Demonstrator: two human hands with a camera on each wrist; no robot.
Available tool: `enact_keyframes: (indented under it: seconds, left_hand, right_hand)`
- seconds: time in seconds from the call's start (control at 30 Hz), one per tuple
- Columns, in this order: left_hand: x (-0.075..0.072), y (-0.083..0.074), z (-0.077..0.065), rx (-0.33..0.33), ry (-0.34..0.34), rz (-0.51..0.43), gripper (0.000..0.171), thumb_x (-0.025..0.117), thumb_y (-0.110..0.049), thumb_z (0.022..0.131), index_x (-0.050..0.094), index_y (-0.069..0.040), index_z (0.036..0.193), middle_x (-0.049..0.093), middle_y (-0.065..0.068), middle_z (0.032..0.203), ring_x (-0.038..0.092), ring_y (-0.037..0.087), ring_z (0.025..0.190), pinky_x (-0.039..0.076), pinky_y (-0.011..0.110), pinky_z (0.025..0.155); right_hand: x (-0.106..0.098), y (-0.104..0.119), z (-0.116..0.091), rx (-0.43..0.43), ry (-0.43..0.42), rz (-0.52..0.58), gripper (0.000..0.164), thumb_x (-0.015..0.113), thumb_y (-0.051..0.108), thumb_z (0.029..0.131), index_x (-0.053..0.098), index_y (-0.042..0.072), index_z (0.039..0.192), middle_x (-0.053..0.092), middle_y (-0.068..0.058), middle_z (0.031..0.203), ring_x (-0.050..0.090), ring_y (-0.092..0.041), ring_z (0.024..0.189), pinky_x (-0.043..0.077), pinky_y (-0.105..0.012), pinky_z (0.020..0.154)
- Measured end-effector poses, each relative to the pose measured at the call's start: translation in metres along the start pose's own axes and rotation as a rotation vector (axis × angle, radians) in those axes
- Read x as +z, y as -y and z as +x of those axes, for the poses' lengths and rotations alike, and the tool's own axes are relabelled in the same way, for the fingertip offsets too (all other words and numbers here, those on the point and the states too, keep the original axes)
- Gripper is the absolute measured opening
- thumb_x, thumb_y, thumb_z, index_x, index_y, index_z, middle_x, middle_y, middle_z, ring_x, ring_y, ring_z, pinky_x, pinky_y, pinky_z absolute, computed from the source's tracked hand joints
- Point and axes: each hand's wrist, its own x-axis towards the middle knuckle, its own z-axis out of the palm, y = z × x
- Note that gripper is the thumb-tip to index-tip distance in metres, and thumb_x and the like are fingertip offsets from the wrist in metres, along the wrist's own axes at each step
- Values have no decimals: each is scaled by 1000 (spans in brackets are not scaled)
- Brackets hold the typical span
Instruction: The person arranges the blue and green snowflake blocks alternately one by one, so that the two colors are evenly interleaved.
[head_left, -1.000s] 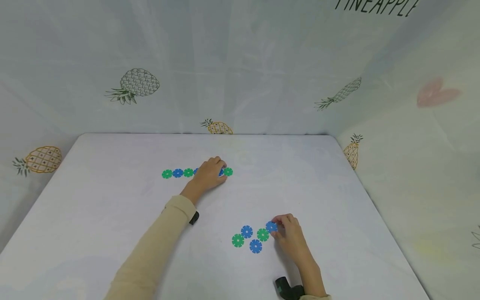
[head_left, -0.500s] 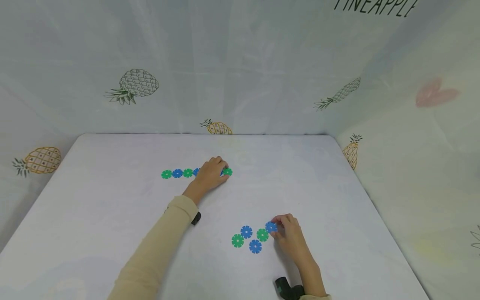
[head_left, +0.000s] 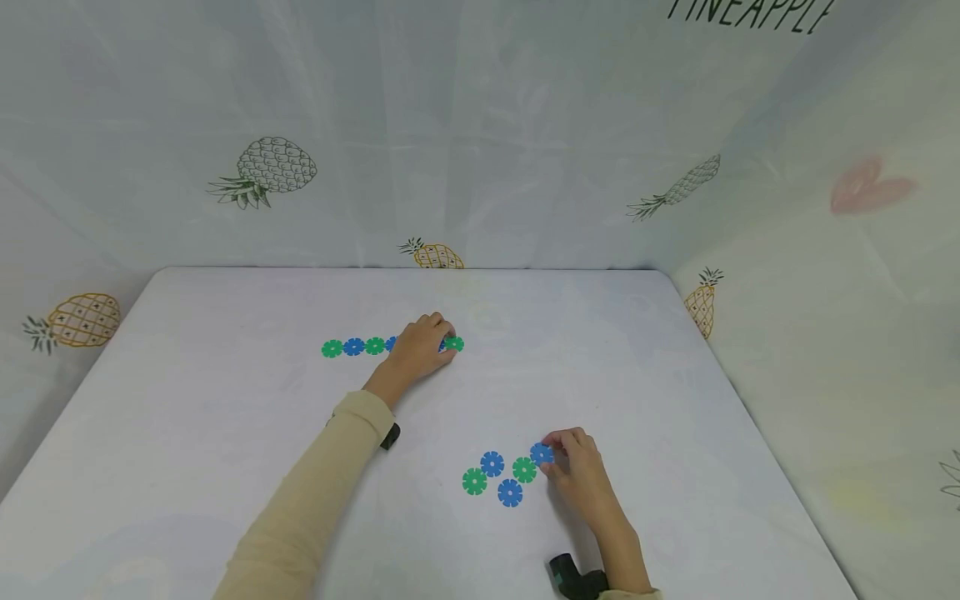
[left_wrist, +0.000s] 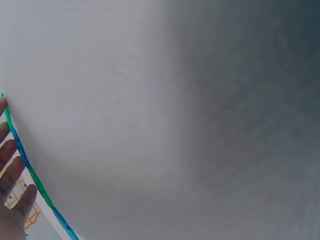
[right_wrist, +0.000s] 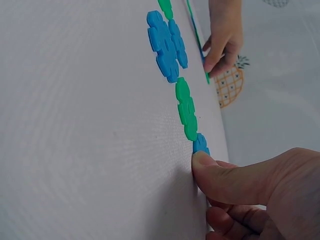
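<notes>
A straight row of alternating green and blue notched plastic discs (head_left: 354,347) lies toward the back of the table. My left hand (head_left: 417,346) lies over its middle, hiding several discs, with thumb and index finger on either side of the green end disc (head_left: 457,342). In the left wrist view, fingers (left_wrist: 9,182) reach along the row's edge. Nearer me, my right hand (head_left: 583,472) pinches a blue disc (head_left: 539,454) between thumb and index finger. That disc's edge meets a green disc (head_left: 524,470); the thumb covers part of it in the right wrist view.
To the left of my right hand lie a blue disc (head_left: 510,492), another blue disc (head_left: 492,464) and a green disc (head_left: 474,482). The white table (head_left: 637,358) ends at a pineapple-print cloth (head_left: 525,167). A black wrist device (head_left: 576,577) sits at my right forearm.
Both hands stay almost in place. The left fingers shift slightly at the row's right end, while the right hand keeps its pinch on the blue disc.
</notes>
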Motion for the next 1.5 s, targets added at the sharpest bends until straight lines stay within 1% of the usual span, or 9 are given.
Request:
enact_keyframes:
  seconds: [0.2,0.4,0.67,0.87,1.0,1.2,1.33,1.5]
  left_hand:
    - [-2,-1,-1,-2,2,-8,32,62,-31,88,60,-10,112,54,7,113,50,24,106,44,41,94]
    - [0,0,0,-4,8,-12,31,61,-31,88,60,-11,112,54,7,114,50,24,108,44,41,95]
    - [1,0,1,-4,11,-11,30,62,-31,88,60,-12,111,54,6,113,50,24,108,44,41,94]
    - [2,1,2,6,10,1,30,61,-32,88,59,-12,111,54,6,113,50,24,109,44,41,93]
    - [1,0,1,4,15,-12,30,61,-31,89,59,-11,111,54,7,115,49,25,111,43,42,94]
    - [0,-1,0,2,16,-13,30,61,-31,89,59,-11,112,53,8,115,49,25,110,44,42,94]
    - [-1,-1,0,7,9,-9,31,61,-30,89,59,-10,112,54,8,114,50,25,108,44,42,93]
    - [-2,-2,-1,7,14,-16,30,61,-29,89,59,-9,112,54,8,113,50,26,108,44,42,92]
  right_hand:
    - [0,0,0,-3,-2,-6,27,72,4,78,61,6,102,55,-9,103,51,-25,102,47,-43,93]
    - [0,1,-1,-4,-2,-11,27,72,4,78,59,7,102,55,-7,100,50,-23,99,48,-43,91]
    - [-1,1,2,-41,4,-11,29,72,1,76,57,7,101,57,-5,97,50,-21,97,49,-41,89]
    - [-2,3,8,-36,24,-5,29,72,0,76,57,10,99,58,-3,89,50,-16,86,50,-37,82]
    - [-2,5,14,-20,40,-33,29,71,2,78,55,12,100,55,-2,83,48,-15,79,50,-32,76]
    - [-4,10,27,-25,77,-36,29,70,2,78,54,11,100,55,-2,78,48,-14,72,48,-27,68]
    - [-3,16,40,-38,105,-50,27,70,2,79,54,10,100,56,-3,80,49,-14,73,48,-28,70]
    - [0,24,59,-38,142,-83,27,69,5,81,53,10,101,58,-4,84,51,-16,75,51,-31,74]
